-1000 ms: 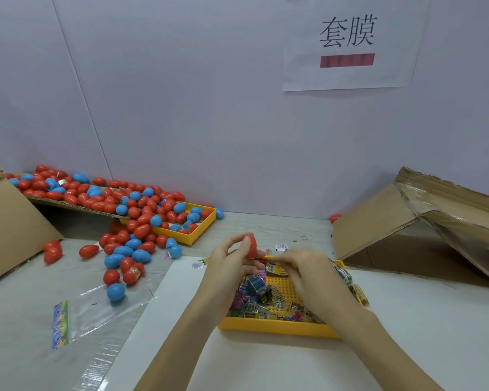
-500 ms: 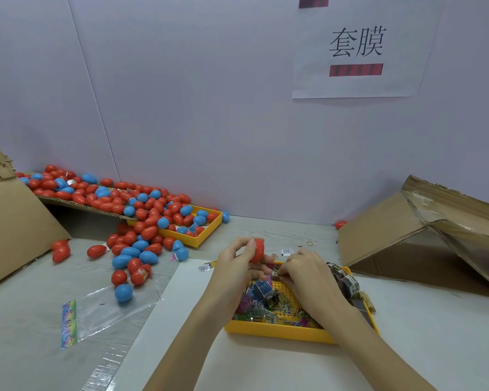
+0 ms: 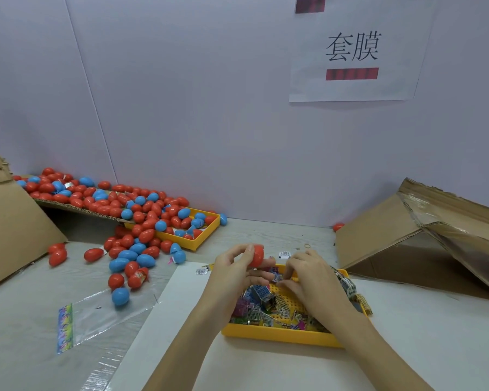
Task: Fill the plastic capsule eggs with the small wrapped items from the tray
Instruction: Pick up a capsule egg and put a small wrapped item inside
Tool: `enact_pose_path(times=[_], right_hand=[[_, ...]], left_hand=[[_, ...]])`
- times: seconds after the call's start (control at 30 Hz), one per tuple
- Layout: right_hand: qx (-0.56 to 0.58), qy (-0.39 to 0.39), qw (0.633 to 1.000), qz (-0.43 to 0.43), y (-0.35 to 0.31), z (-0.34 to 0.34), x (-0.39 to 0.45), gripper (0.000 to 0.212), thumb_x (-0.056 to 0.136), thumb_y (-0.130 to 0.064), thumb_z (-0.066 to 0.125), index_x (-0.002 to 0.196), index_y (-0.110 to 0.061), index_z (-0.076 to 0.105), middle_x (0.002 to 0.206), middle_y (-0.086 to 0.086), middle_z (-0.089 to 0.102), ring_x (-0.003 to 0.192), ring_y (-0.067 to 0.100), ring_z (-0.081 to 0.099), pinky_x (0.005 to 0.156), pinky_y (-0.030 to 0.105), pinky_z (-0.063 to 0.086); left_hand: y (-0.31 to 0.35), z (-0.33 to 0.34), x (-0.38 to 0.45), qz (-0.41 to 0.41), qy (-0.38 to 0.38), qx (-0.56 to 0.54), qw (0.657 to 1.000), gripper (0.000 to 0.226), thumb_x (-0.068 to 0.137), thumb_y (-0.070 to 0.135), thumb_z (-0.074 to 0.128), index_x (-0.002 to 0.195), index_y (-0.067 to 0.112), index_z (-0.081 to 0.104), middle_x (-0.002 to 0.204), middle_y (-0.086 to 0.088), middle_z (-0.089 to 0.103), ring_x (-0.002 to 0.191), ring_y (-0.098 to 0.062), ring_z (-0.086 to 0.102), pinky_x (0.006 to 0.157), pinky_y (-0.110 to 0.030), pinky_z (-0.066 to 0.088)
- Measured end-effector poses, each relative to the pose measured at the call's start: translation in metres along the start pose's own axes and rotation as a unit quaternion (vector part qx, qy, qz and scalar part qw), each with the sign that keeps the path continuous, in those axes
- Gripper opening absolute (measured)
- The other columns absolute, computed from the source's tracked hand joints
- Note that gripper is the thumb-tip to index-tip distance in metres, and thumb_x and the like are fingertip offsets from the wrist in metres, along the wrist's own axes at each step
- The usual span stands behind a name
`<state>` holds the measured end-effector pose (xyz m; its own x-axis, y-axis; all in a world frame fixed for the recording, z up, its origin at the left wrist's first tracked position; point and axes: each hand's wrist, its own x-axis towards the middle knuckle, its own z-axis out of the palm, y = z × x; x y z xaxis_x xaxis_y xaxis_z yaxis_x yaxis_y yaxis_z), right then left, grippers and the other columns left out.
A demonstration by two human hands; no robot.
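Note:
My left hand (image 3: 235,270) holds a red capsule egg half (image 3: 257,255) between thumb and fingers, just above the far left corner of the yellow tray (image 3: 280,335). The tray holds several small wrapped items (image 3: 261,297). My right hand (image 3: 312,280) hovers over the tray with fingers curled, pinching a small wrapped item at its fingertips close to the egg half; the item is mostly hidden.
A pile of red and blue eggs (image 3: 136,235) spills from a cardboard ramp over a second yellow tray (image 3: 201,239) at the left. A clear plastic bag (image 3: 96,317) lies front left. An open cardboard box (image 3: 424,238) stands at the right. A wall with a paper sign (image 3: 353,52) is behind.
The view has tilted up a little, so hands and tray sit lower in frame. My right hand has drawn closer to the egg half held in my left hand.

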<state>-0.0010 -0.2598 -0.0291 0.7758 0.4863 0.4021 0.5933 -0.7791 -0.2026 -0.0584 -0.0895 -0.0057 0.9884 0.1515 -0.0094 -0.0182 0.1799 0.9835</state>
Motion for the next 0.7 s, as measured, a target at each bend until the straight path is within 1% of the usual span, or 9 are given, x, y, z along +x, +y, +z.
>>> enact_pose_path(times=[0.1,0.2,0.3,0.37,0.4,0.47,0.53,0.63,0.7], right_hand=[[0.041,0.054,0.998,-0.003,0.002,-0.005,-0.005,0.024,0.086,-0.042,0.077,0.082,-0.022,0.064,0.092,-0.008,0.062,0.101,0.015,0.051,0.100,0.028,0.043],[0.065,0.121,0.990,-0.022,0.004,-0.010,-0.015,0.025,0.081,-0.034,0.082,0.078,-0.017,0.065,0.085,-0.005,0.063,0.092,0.018,0.056,0.087,0.034,0.052],[0.109,0.189,0.974,-0.057,0.005,-0.012,-0.029,0.026,0.082,-0.035,0.080,0.075,-0.016,0.065,0.084,-0.006,0.063,0.086,0.017,0.057,0.077,0.034,0.053],[0.096,0.225,0.965,-0.093,0.003,-0.014,-0.036,0.027,0.084,-0.038,0.075,0.076,-0.014,0.067,0.086,-0.006,0.064,0.086,0.017,0.058,0.074,0.032,0.053],[0.079,0.241,0.961,-0.112,0.003,-0.015,-0.038,0.027,0.085,-0.038,0.074,0.077,-0.013,0.068,0.087,-0.005,0.065,0.086,0.017,0.059,0.074,0.031,0.053],[0.055,0.264,0.952,-0.141,0.001,-0.017,-0.041,0.028,0.089,-0.035,0.075,0.077,-0.010,0.067,0.088,-0.002,0.065,0.085,0.020,0.059,0.074,0.030,0.052],[0.039,0.280,0.946,-0.161,-0.001,-0.018,-0.041,0.031,0.095,-0.032,0.072,0.077,-0.008,0.066,0.089,0.001,0.065,0.084,0.022,0.058,0.074,0.031,0.052],[0.014,0.287,0.942,-0.174,0.001,-0.019,-0.042,0.032,0.097,-0.029,0.067,0.076,-0.006,0.067,0.090,0.004,0.067,0.083,0.024,0.059,0.073,0.033,0.053],[-0.003,0.295,0.940,-0.172,0.004,-0.020,-0.042,0.033,0.098,-0.031,0.065,0.076,-0.006,0.068,0.090,0.004,0.067,0.084,0.024,0.060,0.073,0.033,0.053]], left_hand=[[-0.003,0.000,0.001,0.015,0.015,0.017,1.000,0.024,0.106,0.027,0.049,0.119,0.013,0.064,0.095,-0.006,0.079,0.081,-0.027,0.076,0.072,-0.028,0.062],[-0.005,0.001,0.000,0.034,0.023,0.045,0.998,0.024,0.108,0.021,0.045,0.119,0.015,0.065,0.093,-0.006,0.078,0.076,-0.024,0.074,0.076,-0.030,0.060],[-0.003,0.007,-0.004,0.058,0.008,0.063,0.996,0.033,0.109,0.008,0.034,0.115,0.021,0.063,0.085,-0.005,0.074,0.060,-0.015,0.063,0.053,-0.021,0.051],[-0.005,0.013,-0.007,0.066,0.004,0.106,0.992,0.034,0.107,0.007,0.032,0.104,0.017,0.064,0.070,-0.002,0.064,0.057,-0.013,0.054,0.047,-0.018,0.043],[-0.007,0.016,-0.009,0.069,0.001,0.127,0.989,0.033,0.108,0.012,0.033,0.098,0.016,0.065,0.065,-0.001,0.060,0.057,-0.013,0.051,0.047,-0.019,0.040],[-0.010,0.025,-0.013,0.071,-0.023,0.154,0.985,0.039,0.109,0.036,0.039,0.087,0.017,0.066,0.060,0.003,0.053,0.054,-0.009,0.046,0.049,-0.019,0.037],[-0.012,0.029,-0.016,0.077,-0.054,0.184,0.978,0.044,0.101,0.055,0.049,0.080,0.021,0.069,0.056,0.010,0.050,0.051,-0.002,0.046,0.053,-0.016,0.036],[-0.015,0.027,-0.013,0.066,-0.047,0.175,0.981,0.022,0.089,0.050,0.071,0.084,0.030,0.073,0.064,0.014,0.061,0.055,0.001,0.056,0.055,-0.014,0.043],[-0.015,0.023,-0.011,0.045,-0.024,0.155,0.987,0.020,0.082,0.051,0.077,0.086,0.032,0.074,0.067,0.012,0.064,0.056,0.000,0.057,0.056,-0.013,0.045]])
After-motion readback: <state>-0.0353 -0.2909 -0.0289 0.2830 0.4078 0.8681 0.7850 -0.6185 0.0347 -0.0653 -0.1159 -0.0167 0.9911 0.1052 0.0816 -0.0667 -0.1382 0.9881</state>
